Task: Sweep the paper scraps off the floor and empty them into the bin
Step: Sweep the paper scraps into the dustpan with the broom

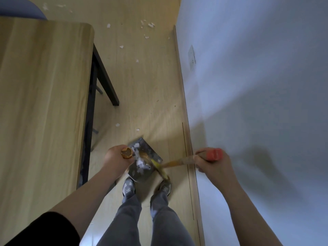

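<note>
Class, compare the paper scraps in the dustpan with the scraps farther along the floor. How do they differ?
The dustpan scraps are heaped together; the floor scraps lie scattered apart. The dustpan scraps sit in the grey dustpan by the person's shoes; the floor scraps rest on the wooden floor farther off. Both are small, white and torn.

Between the fingers of left hand (115, 157) and right hand (211, 162) a dustpan (152, 155), scraps (142, 162) in it, more scraps (150, 24) on the floor (142, 86) beyond the fingers, table (44, 86) leftward, wall (248, 86) rightward
</note>
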{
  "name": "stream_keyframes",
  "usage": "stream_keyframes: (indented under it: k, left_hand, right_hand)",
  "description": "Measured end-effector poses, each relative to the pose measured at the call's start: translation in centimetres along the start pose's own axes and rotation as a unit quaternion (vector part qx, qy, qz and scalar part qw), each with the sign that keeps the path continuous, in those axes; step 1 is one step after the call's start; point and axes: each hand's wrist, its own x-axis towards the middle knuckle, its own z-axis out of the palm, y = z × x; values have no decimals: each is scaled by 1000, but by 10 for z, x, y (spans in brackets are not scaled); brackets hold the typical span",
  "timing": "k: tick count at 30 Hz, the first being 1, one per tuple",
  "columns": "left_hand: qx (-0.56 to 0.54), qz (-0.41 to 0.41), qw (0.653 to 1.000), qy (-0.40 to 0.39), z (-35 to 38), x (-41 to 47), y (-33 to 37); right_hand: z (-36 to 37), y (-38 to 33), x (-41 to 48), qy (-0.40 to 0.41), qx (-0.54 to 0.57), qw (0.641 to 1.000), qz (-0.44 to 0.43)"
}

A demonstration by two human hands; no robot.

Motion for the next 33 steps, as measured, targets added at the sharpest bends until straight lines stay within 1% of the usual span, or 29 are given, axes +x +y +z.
stream_keyframes:
  k: [3, 9, 13, 15, 17, 20, 23, 25, 29, 33]
  left_hand:
    - [-3, 3, 1000, 7, 1, -5, -1]
    - [-46, -10, 998, 30, -7, -17, -9]
    - [-83, -33, 996, 23, -14, -29, -23]
    - [-79, -39, 996, 22, -15, -36, -26]
    - [-89, -52, 994, 41, -15, -40, -24]
    - [-115, -75, 988, 65, -13, -41, -19]
    - [-99, -99, 986, 91, -6, -46, -8]
    - [-126, -118, 977, 127, 1, -48, 5]
    - [-150, -146, 964, 162, 8, -43, 19]
    - [-170, -167, 951, 196, 16, -39, 21]
  right_hand:
    - [-9, -7, -15, 19, 16, 1000, 2]
    - [-14, -32, -26, 4, -12, 999, -34]
    - [-18, -48, -19, 15, -32, 998, -57]
    - [-21, -54, -13, 0, -41, 997, -63]
    - [-27, -62, 0, -23, -50, 996, -76]
    - [-36, -71, 24, -20, -53, 995, -82]
    - [-42, -77, 58, -32, -53, 995, -83]
    - [-45, -85, 83, -54, -72, 990, -104]
    - [-37, -97, 119, -91, -91, 982, -138]
    - [-16, -100, 145, -109, -117, 972, -171]
